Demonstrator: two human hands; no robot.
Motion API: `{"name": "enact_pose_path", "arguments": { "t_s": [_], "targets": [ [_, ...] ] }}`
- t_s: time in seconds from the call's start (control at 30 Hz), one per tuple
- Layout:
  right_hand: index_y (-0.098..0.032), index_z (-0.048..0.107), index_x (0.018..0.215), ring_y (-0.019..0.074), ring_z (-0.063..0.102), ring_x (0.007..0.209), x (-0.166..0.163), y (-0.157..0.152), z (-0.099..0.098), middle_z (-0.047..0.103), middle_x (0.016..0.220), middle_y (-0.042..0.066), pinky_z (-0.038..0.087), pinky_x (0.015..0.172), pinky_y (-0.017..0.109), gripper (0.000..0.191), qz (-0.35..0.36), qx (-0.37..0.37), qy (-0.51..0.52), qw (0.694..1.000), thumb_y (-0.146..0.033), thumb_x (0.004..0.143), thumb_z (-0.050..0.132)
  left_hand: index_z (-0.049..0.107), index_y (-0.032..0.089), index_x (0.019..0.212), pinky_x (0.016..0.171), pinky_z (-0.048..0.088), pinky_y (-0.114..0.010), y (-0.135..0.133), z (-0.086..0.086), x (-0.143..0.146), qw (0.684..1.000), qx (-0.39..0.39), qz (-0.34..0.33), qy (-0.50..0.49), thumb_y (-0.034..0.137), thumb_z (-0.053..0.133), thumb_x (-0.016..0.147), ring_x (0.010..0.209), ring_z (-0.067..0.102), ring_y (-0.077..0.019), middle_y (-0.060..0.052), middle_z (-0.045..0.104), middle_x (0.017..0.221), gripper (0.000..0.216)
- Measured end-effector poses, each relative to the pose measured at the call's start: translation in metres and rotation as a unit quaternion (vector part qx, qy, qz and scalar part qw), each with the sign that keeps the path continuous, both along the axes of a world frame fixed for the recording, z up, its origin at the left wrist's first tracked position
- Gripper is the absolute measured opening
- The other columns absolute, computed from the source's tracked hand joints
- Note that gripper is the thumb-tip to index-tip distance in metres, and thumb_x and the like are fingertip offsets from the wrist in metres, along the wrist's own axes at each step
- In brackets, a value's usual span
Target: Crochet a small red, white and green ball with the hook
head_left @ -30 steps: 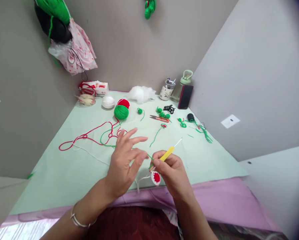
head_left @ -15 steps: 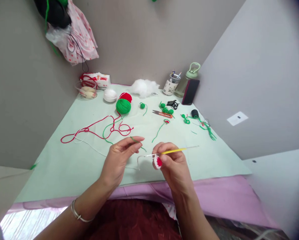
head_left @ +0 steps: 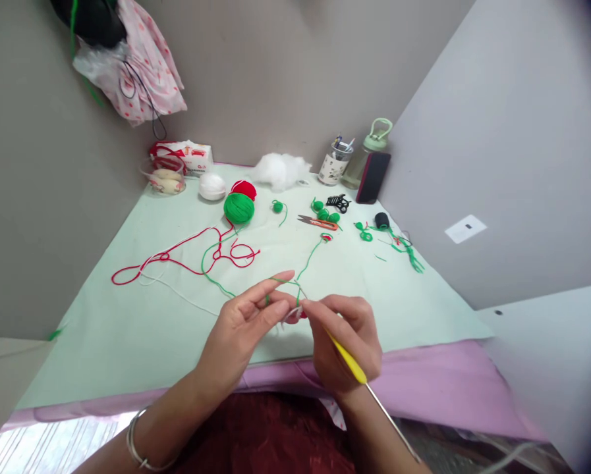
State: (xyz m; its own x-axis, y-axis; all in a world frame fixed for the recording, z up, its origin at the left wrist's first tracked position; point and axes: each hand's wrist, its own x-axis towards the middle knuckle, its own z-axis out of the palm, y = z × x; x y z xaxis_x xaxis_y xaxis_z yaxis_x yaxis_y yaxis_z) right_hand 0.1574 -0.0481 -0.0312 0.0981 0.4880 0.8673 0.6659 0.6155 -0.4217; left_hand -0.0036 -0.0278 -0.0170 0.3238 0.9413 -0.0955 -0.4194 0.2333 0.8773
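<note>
My left hand [head_left: 248, 319] pinches a small red and white crochet piece [head_left: 292, 317] between thumb and fingers, partly hidden by the fingertips. Green yarn [head_left: 219, 284] runs from the green ball [head_left: 239, 209] to this hand and passes over its raised index finger. My right hand [head_left: 347, 336] is closed on a crochet hook [head_left: 348, 359] with a yellow grip. The hook's thin tip meets the green strand just above the crochet piece. The hook's long metal end slants down past my right wrist.
Behind the hands lie orange thread snips [head_left: 317, 222], small green crochet pieces [head_left: 328, 216], a black claw clip [head_left: 338, 203] and a red-white piece [head_left: 326, 237]. Loops of red yarn [head_left: 191, 266] spread left. White stuffing [head_left: 281, 172], a pen cup [head_left: 335, 164], a bottle [head_left: 362, 161] and a phone [head_left: 373, 178] stand along the back.
The crochet piece has passed from my right hand into my left. My right hand has turned the hook to point up-left and brought its tip to the green yarn. Both hands are closer together.
</note>
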Motion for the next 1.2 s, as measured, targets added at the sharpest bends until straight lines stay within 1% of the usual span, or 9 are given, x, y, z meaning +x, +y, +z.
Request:
{"name": "enact_pose_path", "arguments": {
  "t_s": [0.2, 0.33, 0.5, 0.6, 0.73, 0.87, 1.0, 1.1, 1.2],
  "targets": [
    [-0.035, 0.081, 0.112, 0.0138, 0.068, 0.069, -0.011, -0.001, 0.003, 0.069, 0.086, 0.000, 0.057, 0.059, 0.028, 0.037, 0.084, -0.062, 0.121, 0.987, -0.005, 0.095, 0.068, 0.081, 0.022, 0.121, 0.076, 0.054, -0.027, 0.004, 0.005, 0.007, 0.999, -0.034, -0.002, -0.039, 0.029, 0.090, 0.081, 0.071, 0.065, -0.0124, 0.003, 0.069, 0.072, 0.041],
    [-0.028, 0.082, 0.098, 0.0163, 0.070, 0.079, -0.008, 0.003, 0.005, 0.070, 0.086, 0.002, 0.059, 0.067, 0.029, 0.017, 0.177, -0.176, 0.239, 0.938, -0.014, 0.094, 0.074, 0.080, 0.022, 0.120, 0.068, 0.053, -0.024, 0.009, 0.004, 0.006, 0.998, -0.034, -0.014, -0.053, 0.026, 0.090, 0.079, 0.064, 0.063, -0.0098, 0.004, 0.068, 0.072, 0.042],
    [-0.024, 0.079, 0.100, 0.0152, 0.069, 0.078, -0.001, 0.011, 0.007, 0.069, 0.093, 0.003, 0.060, 0.071, 0.031, 0.010, 0.268, -0.271, 0.273, 0.883, -0.026, 0.100, 0.070, 0.076, 0.023, 0.125, 0.076, 0.056, -0.024, 0.013, 0.002, 0.000, 0.997, 0.039, 0.048, 0.049, 0.022, 0.086, 0.083, 0.076, 0.069, -0.0119, 0.004, 0.069, 0.079, 0.042],
    [-0.024, 0.078, 0.104, 0.0158, 0.069, 0.079, -0.002, 0.011, 0.005, 0.070, 0.093, 0.003, 0.060, 0.070, 0.031, 0.014, 0.220, -0.231, 0.214, 0.923, -0.022, 0.103, 0.064, 0.074, 0.021, 0.127, 0.082, 0.057, -0.025, 0.013, 0.002, 0.001, 0.990, 0.057, 0.067, 0.108, 0.020, 0.084, 0.083, 0.080, 0.070, -0.0126, 0.004, 0.071, 0.083, 0.045],
    [-0.028, 0.076, 0.124, 0.0186, 0.072, 0.090, -0.006, 0.005, -0.006, 0.073, 0.100, 0.005, 0.062, 0.075, 0.033, 0.034, 0.094, -0.094, 0.028, 0.991, -0.007, 0.100, 0.063, 0.072, 0.017, 0.130, 0.082, 0.058, -0.025, 0.010, 0.001, 0.005, 0.993, 0.048, 0.060, 0.086, 0.021, 0.083, 0.083, 0.079, 0.070, -0.0128, 0.003, 0.073, 0.083, 0.048],
    [-0.027, 0.072, 0.137, 0.0231, 0.075, 0.101, -0.003, 0.000, -0.016, 0.076, 0.114, 0.010, 0.066, 0.080, 0.037, 0.046, 0.007, 0.017, -0.098, 0.995, -0.004, 0.098, 0.065, 0.071, 0.017, 0.135, 0.083, 0.058, -0.024, 0.004, 0.002, 0.004, 0.999, 0.036, 0.012, 0.034, 0.026, 0.083, 0.088, 0.081, 0.070, -0.0126, 0.002, 0.074, 0.083, 0.049],
    [-0.024, 0.071, 0.139, 0.0231, 0.074, 0.101, 0.007, -0.005, -0.018, 0.078, 0.119, 0.010, 0.066, 0.079, 0.036, 0.048, -0.012, 0.080, -0.129, 0.988, -0.004, 0.096, 0.069, 0.074, 0.025, 0.138, 0.089, 0.058, -0.024, -0.001, 0.008, 0.000, 0.998, 0.042, -0.052, -0.022, 0.025, 0.081, 0.093, 0.091, 0.073, -0.0131, 0.000, 0.078, 0.092, 0.045],
    [-0.027, 0.072, 0.139, 0.0231, 0.073, 0.100, 0.009, -0.009, -0.015, 0.081, 0.119, 0.008, 0.067, 0.077, 0.037, 0.047, 0.003, 0.061, -0.125, 0.990, -0.007, 0.096, 0.069, 0.078, 0.033, 0.132, 0.086, 0.058, -0.022, 0.000, 0.012, -0.002, 0.994, 0.014, -0.090, -0.067, 0.020, 0.087, 0.087, 0.092, 0.074, -0.0123, 0.002, 0.078, 0.094, 0.048],
    [-0.034, 0.073, 0.134, 0.0224, 0.074, 0.096, 0.003, -0.009, -0.008, 0.082, 0.115, 0.005, 0.066, 0.075, 0.038, 0.045, 0.061, 0.003, -0.032, 0.998, -0.008, 0.098, 0.068, 0.082, 0.036, 0.123, 0.084, 0.056, -0.019, 0.003, 0.009, -0.001, 0.992, -0.018, -0.084, -0.088, 0.016, 0.092, 0.081, 0.084, 0.071, -0.0087, 0.004, 0.075, 0.086, 0.047]
  ]
}}
